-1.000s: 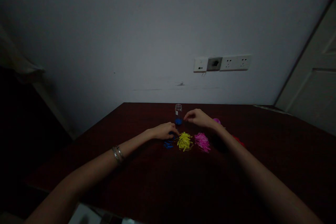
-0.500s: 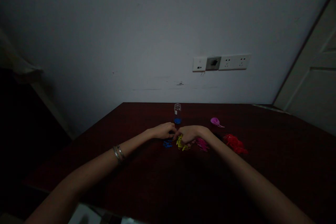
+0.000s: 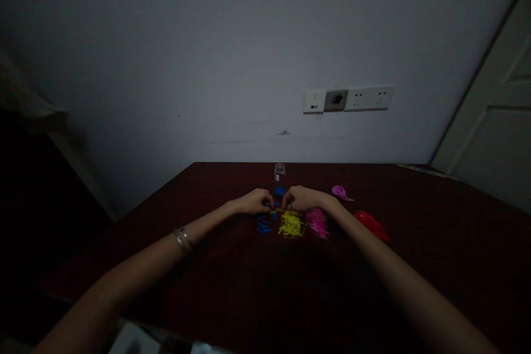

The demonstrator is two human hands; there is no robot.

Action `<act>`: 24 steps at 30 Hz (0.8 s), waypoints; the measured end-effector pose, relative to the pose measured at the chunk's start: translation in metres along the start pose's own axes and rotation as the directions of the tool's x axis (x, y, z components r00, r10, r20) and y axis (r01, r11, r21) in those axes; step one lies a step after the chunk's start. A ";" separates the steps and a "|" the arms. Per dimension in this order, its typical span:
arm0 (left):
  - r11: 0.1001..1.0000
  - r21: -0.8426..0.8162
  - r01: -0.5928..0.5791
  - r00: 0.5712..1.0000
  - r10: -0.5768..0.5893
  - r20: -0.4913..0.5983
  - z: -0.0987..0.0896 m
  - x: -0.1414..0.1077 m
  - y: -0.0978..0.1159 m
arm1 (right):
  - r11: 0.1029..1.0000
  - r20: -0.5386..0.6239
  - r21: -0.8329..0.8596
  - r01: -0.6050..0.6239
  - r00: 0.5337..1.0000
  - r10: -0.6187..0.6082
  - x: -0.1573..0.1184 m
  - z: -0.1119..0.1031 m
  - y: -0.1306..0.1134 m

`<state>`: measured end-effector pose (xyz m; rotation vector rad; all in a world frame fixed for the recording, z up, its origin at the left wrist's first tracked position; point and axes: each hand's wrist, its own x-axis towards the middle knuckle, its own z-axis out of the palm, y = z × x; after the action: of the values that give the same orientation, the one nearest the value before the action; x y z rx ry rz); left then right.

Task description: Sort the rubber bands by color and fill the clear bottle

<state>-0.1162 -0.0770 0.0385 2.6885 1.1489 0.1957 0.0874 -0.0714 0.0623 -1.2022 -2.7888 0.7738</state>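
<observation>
My left hand (image 3: pixel 257 201) is closed in a pinch just above a small heap of blue strips (image 3: pixel 263 224). Across from it, my right hand (image 3: pixel 302 198) pinches with its fingertips pointing left. A thin yellow strip (image 3: pixel 279 210) runs between the two sets of fingertips; its ends are hidden by the fingers. A few blue bits lie close to the left fingertips. Nearer to me is a pile of yellow strips (image 3: pixel 291 225), with a pile of pink strips (image 3: pixel 317 223) to its right. Behind the hands stands an uncapped clear jar (image 3: pixel 280 178) with blue pieces at its bottom.
A pink cup-like piece with a thin tail (image 3: pixel 339 191) lies at the back right. A red heap of strands (image 3: pixel 371 225) is partly covered by my right forearm. The dark red table (image 3: pixel 232 177) meets a wall with a row of sockets (image 3: pixel 357 99).
My right hand has lifted off the yellow pile and moved back, uncovering the yellow and pink piles. My left hand has shifted slightly left. A yellow strip now shows between them.
</observation>
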 end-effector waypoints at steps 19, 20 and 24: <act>0.993 0.073 0.090 0.994 -0.094 0.054 -0.003 0.013 0.000 | 0.997 -0.044 -0.068 -0.028 0.999 0.025 0.015 0.014 0.015; 0.995 0.064 0.081 0.995 -0.084 0.046 -0.004 0.015 0.001 | 0.998 -0.051 -0.066 -0.023 0.999 0.020 0.013 0.012 0.015; 0.999 0.039 0.017 0.999 -0.018 0.030 -0.003 0.026 0.007 | 0.999 -0.115 -0.048 -0.012 0.993 0.006 0.004 0.001 0.014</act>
<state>-0.0939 -0.0627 0.0439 2.7043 1.1788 0.1300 0.0936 -0.0613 0.0544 -1.2255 -2.7261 0.6199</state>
